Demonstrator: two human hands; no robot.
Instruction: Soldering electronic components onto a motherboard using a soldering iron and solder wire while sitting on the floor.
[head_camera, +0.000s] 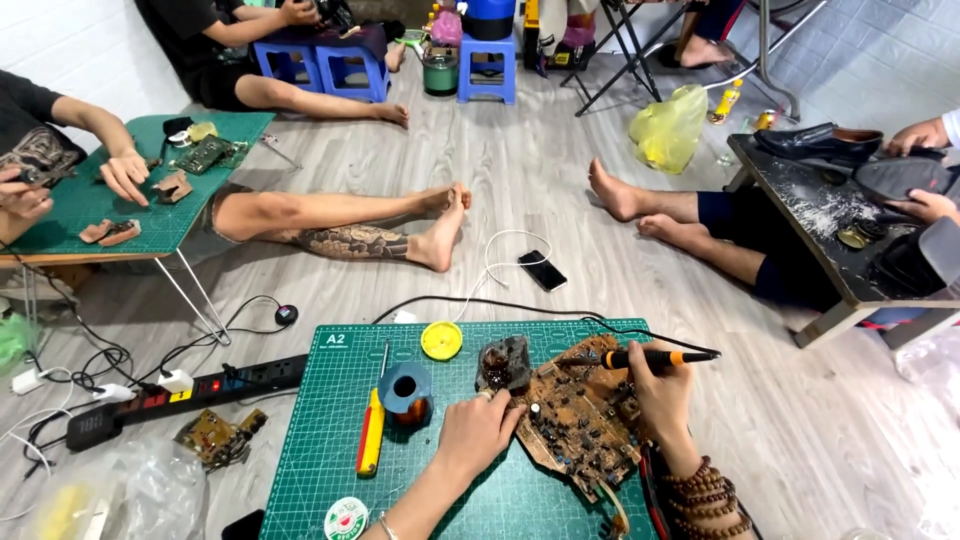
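Right hand grips soldering iron, long axis 3-to-9 o'clock, over brown circuit board; left hand, fingers curled, presses board's 9 o'clock edge.

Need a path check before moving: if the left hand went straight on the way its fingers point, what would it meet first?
The left hand points up-right, at the brown circuit board; its fingertips already seem to touch the board's near edge. Depth is hard to judge.

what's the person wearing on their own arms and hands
Both forearms are bare, with no sleeves in view. The right hand has several strands of brown wooden beads stacked around its wrist. The left hand has a ring on one of its fingers and a thin, pale bangle further down near the wrist.
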